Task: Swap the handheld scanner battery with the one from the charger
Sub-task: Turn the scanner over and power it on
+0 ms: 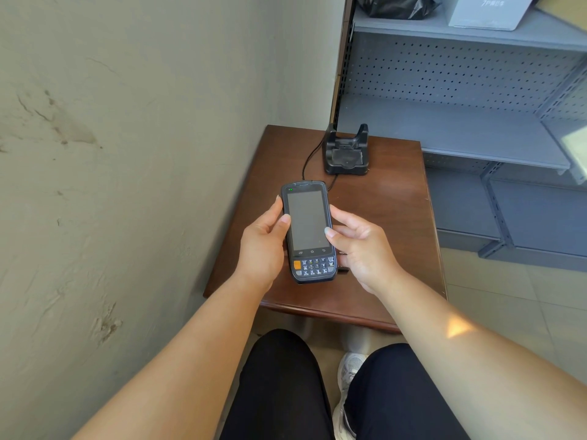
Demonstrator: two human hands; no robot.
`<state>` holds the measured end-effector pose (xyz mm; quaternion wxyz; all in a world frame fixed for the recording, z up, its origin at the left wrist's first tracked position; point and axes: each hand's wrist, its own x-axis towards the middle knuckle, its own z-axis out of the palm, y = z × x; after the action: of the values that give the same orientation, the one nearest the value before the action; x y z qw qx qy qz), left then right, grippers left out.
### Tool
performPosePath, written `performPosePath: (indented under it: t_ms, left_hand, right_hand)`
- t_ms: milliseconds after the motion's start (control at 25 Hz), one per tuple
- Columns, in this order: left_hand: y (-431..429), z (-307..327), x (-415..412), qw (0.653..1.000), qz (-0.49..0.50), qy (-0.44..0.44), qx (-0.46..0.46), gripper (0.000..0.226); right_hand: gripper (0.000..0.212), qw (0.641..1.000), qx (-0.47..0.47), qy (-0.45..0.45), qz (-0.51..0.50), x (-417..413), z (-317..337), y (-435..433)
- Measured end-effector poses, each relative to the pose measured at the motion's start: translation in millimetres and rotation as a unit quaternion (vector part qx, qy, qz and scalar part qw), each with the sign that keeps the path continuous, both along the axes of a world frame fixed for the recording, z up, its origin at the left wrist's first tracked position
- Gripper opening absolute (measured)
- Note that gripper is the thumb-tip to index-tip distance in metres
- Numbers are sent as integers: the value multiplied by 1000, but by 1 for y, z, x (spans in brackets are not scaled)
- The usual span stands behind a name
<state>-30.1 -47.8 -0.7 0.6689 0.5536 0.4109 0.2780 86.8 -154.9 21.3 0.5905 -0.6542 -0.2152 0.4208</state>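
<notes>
A brown table (397, 223) is set in a corner beside grey shelves (460, 128). Above its near half, the scanner (307, 231) is gripped face-up by the left hand (262, 246) and right hand (362, 249). Farther back, the charger (346, 154) is seen, cabled.

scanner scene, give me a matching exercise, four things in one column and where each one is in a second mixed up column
Things:
1. scanner
2. charger
3. table
4. white box

Places:
A. on the top shelf at the upper right
B. at the far edge of the table, its cable trailing toward the near side
C. held screen up between the left hand and right hand
D. in the corner, between the wall and the grey shelves

Pairs: 1-C, 2-B, 3-D, 4-A
</notes>
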Motion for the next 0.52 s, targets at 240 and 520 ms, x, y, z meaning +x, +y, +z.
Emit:
performPosePath:
  t_ms: [240,520]
  left_hand:
    - [-1,0,0,1000,-1,-3,-4,40]
    - [0,-1,-1,1000,-7,-8,-5,39]
  right_hand:
    - [45,1000,1,0,-1,0,1,-1]
    - [46,1000,10,3,10,0,0,-1]
